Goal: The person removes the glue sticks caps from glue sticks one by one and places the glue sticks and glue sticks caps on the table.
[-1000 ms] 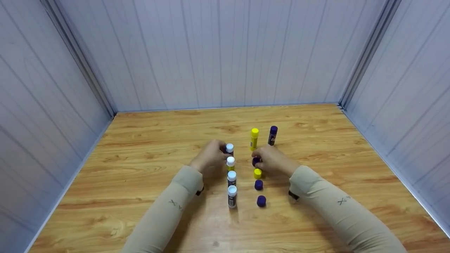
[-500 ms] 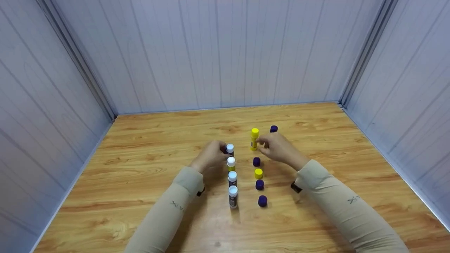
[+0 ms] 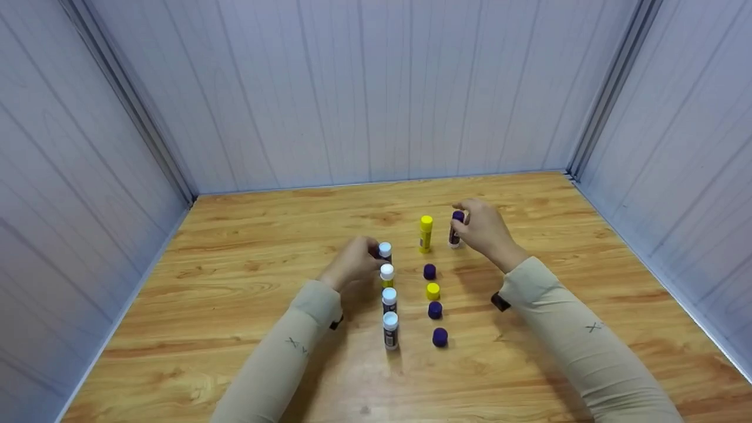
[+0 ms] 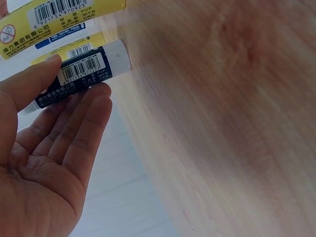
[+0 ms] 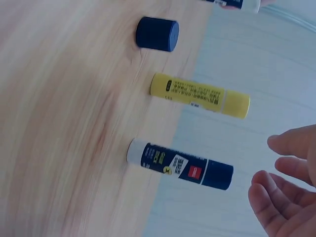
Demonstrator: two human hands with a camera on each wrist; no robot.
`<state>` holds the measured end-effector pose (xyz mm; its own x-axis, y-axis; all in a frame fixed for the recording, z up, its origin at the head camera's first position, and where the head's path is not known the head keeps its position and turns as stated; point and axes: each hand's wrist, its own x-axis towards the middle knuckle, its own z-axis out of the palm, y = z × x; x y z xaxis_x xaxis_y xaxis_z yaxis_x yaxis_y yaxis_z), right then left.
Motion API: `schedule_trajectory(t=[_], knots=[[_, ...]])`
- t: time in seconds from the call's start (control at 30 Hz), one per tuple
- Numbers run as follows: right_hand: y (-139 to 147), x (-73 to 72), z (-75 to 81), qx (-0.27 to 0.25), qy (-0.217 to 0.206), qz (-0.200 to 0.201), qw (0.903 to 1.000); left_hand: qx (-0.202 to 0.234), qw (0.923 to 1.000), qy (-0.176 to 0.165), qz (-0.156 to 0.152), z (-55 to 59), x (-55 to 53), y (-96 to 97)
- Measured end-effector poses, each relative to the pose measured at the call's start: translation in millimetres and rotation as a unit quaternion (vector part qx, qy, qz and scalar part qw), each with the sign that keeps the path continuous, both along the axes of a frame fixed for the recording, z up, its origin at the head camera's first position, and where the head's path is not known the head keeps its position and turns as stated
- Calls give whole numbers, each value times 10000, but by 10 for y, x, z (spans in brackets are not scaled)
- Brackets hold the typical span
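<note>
— What is being gripped by the left hand?
— The upright navy glue stick is being pinched between thumb and fingers, at the far end of a row of 4 white-topped sticks.
— And by the right hand?
— Nothing is being grasped; its fingers are being held apart near the capped dark glue stick.
— Is room being left there?
— Bare wood is being shown from that stick to the back edge; the right wall is being seen well apart, the yellow glue stick near.
— What is being hidden from the head view?
— The gap at the right fingertips is being revealed by the right wrist view, the barcode by the left; 4 caps are being shown by the head view.
</note>
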<state>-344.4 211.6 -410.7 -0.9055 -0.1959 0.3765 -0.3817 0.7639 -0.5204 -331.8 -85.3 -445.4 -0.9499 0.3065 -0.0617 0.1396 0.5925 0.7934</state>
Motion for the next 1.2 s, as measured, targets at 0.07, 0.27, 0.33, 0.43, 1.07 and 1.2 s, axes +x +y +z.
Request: schedule_trajectory(t=[0.07, 0.27, 0.33, 0.43, 1.07, 1.2], knots=[[17, -39, 9, 57, -98, -170, 9998, -40, 9999, 98, -84, 1, -5, -5], [50, -172, 35, 420, -666, -378, 9962, -93, 9995, 221, -184, 6, -25, -11], [56, -206, 44, 589, -928, -365, 9933, -99, 9996, 203, -179, 8, -31, -11], [52, -246, 53, 804, -1266, -283, 9883, -110, 9997, 167, -169, 17, -36, -12], [17, -354, 40, 1563, -1461, -7, 9768, -250, 9992, 200, -248, 45, -34, 28], [30, -359, 41, 1617, -1434, -3, 9764, -229, 9993, 120, -281, 86, -18, 14]])
